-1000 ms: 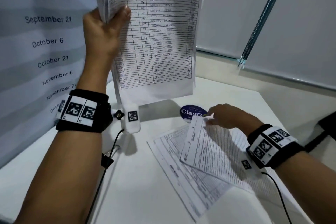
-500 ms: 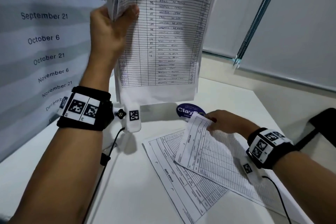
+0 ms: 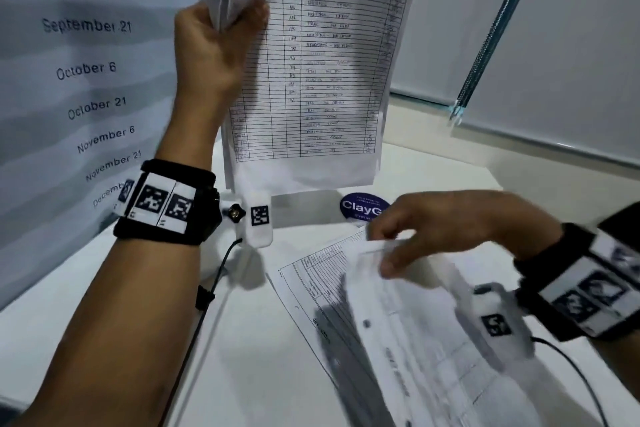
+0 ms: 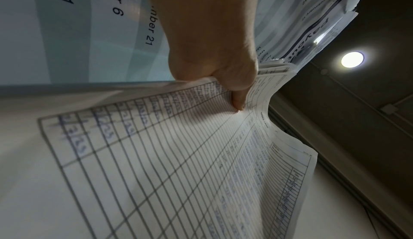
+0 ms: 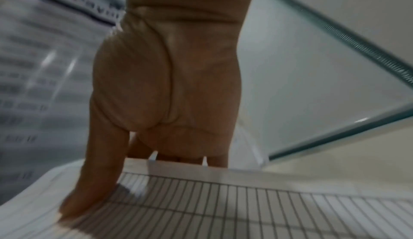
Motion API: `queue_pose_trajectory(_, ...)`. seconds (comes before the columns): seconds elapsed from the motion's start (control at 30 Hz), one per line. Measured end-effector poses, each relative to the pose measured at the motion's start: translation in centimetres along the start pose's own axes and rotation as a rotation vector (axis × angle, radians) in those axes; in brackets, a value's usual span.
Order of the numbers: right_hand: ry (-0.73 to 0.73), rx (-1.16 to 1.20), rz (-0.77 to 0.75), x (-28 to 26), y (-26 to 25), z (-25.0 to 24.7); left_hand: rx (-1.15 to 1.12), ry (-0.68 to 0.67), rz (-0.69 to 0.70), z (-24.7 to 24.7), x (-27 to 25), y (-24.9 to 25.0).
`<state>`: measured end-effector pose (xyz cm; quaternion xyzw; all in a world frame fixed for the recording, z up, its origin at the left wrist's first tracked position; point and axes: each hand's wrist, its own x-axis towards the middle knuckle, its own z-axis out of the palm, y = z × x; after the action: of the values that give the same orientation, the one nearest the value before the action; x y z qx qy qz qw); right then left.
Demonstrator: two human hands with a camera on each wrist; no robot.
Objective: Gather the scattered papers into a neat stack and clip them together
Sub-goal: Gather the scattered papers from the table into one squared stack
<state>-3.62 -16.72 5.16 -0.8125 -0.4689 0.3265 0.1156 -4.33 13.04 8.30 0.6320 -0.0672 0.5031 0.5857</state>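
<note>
My left hand (image 3: 225,31) is raised and grips a sheaf of ruled, handwritten forms (image 3: 311,80) by its left edge, hanging upright above the table; the left wrist view shows the thumb across the top sheet (image 4: 178,172). My right hand (image 3: 408,239) pinches the top edge of a loose form (image 3: 415,340), thumb on top and fingers beneath, lifting it off the table; the right wrist view shows that ruled sheet (image 5: 245,207) under the thumb. One more form (image 3: 311,284) lies flat beneath it. No clip is in view.
A white table (image 3: 104,305) carries the papers. A round blue "ClayG" sticker or coaster (image 3: 360,206) lies behind my right hand. A poster of dates (image 3: 86,62) stands at left. A grey wall panel and a beaded cord (image 3: 491,35) are at right.
My right hand has closed on the loose form's top edge and lifted it toward me, off the sheet below. The left hand still holds the sheaf up, about where it was.
</note>
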Motion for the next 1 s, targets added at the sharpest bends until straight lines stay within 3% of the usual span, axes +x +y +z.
queue_pose_trajectory(0.2,0.103,-0.507,-0.04,9.9,2.2,6.1,-0.034,-0.028,0.023,0.7,-0.1,0.3)
queue_pose_trajectory(0.37,0.227,-0.389,0.037,11.0,3.0,6.0,-0.038,-0.035,0.023,0.8,-0.1,0.1)
queue_pose_trajectory(0.57,0.346,-0.379,-0.042,8.0,3.3,4.3,0.051,-0.053,-0.051,1.3,-0.1,-1.0)
queue_pose_trajectory(0.67,0.68,-0.175,-0.236,4.3,2.6,1.4,0.098,-0.05,-0.11,1.9,-0.2,-1.7)
queue_pose_trajectory(0.77,1.122,-0.007,-0.206,0.3,2.5,-2.0,0.094,-0.109,-0.158,3.1,-0.8,-2.3)
queue_pose_trajectory(0.83,1.329,0.191,-0.203,-1.3,2.9,-3.6,0.097,-0.177,-0.191,4.1,-1.7,-2.2)
queue_pose_trajectory(0.93,1.495,0.706,-0.324,-2.1,3.8,-4.2,0.202,-0.247,-0.271,5.9,-3.1,-2.9)
queue_pose_trajectory(1.0,1.529,0.994,-0.37,-1.7,4.6,-3.9,0.222,-0.287,-0.384,6.8,-3.8,-3.3)
